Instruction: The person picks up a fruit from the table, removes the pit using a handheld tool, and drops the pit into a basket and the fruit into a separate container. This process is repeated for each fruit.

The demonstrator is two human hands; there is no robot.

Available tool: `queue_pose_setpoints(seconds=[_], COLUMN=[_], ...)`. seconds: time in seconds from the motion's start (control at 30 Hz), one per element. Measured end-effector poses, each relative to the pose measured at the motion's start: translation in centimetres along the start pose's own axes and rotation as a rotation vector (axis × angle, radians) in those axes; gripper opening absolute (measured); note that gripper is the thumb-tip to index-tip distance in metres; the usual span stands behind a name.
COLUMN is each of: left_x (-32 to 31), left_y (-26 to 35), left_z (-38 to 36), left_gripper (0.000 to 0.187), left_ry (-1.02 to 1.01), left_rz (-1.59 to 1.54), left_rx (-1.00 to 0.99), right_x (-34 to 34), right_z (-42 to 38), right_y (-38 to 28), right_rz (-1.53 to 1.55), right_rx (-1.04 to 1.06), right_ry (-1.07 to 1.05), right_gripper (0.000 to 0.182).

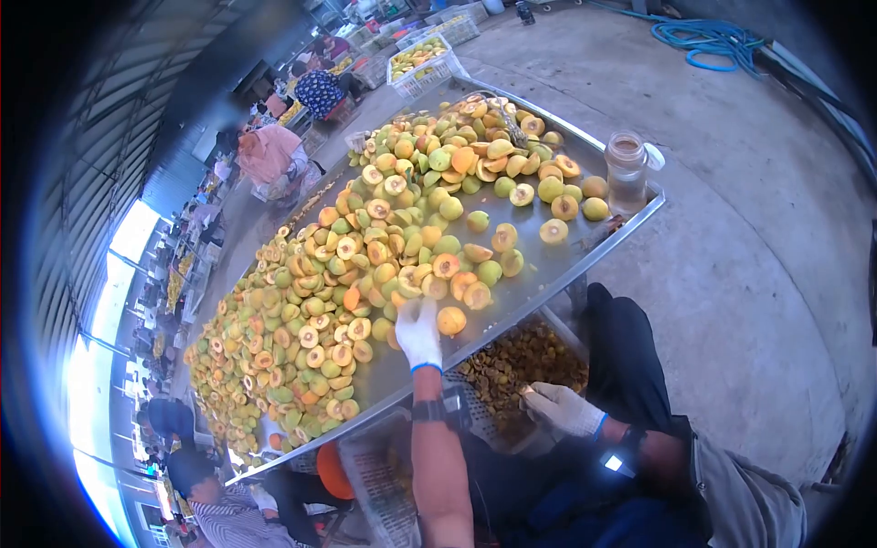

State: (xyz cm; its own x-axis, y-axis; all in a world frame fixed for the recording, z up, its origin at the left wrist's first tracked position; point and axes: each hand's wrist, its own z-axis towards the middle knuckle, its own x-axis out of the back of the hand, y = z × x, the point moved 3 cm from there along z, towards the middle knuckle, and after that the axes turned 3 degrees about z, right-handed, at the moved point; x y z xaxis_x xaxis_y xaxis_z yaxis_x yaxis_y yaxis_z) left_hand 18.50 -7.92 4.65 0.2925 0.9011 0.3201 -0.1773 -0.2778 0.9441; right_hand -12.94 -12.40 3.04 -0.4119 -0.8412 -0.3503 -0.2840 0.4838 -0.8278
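My left hand, in a white glove, reaches over the metal table's near edge. Its fingers are stretched toward peach halves at the edge of the pile, fingertips right among them. A single peach piece lies just right of that hand. My right hand, also gloved, is lower and further right, above a crate of brownish peach pits and scraps. Its fingers are closed together, with a small pale tip at the fingertips that I cannot make out. Many yellow-green peach halves cover the tilted-looking metal table.
A clear plastic bottle stands at the table's right corner. Beyond the far edge sits a white crate of fruit. A person in striped clothing is at lower left; others work further back. A blue hose lies coiled on the floor.
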Motion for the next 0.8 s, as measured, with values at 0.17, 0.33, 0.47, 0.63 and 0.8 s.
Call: queue_pose_setpoints(seconds=[0.17, 0.33, 0.47, 0.63, 0.8], left_x=[1.8, 0.9, 0.1, -0.8, -1.6], left_y=[3.1, 3.4, 4.2, 4.2, 3.9], left_z=[-10.1, -16.4, -19.2, -20.3, -20.4], left_gripper=[0.046, 0.055, 0.055, 0.054, 0.053], left_ry=[-0.261, -0.311, -0.247, -0.156, -0.128], left_rz=[-1.005, -1.164, -1.033, -0.994, -0.967], left_rx=[0.410, 0.485, 0.453, 0.532, 0.476], right_x=[-0.2, -1.6, -2.8, -3.0, -2.9], right_z=[-1.3, -2.5, -2.8, -3.2, -2.1], right_y=[-2.3, -3.8, -5.2, -6.6, -5.4], right_rz=[-0.133, -0.284, -0.322, -0.434, -0.471], right_rx=[0.103, 0.171, 0.207, 0.185, 0.249], right_ry=[-0.036, -0.046, -0.035, 0.012, 0.087], right_gripper=[0.035, 0.041, 0.038, 0.042, 0.044])
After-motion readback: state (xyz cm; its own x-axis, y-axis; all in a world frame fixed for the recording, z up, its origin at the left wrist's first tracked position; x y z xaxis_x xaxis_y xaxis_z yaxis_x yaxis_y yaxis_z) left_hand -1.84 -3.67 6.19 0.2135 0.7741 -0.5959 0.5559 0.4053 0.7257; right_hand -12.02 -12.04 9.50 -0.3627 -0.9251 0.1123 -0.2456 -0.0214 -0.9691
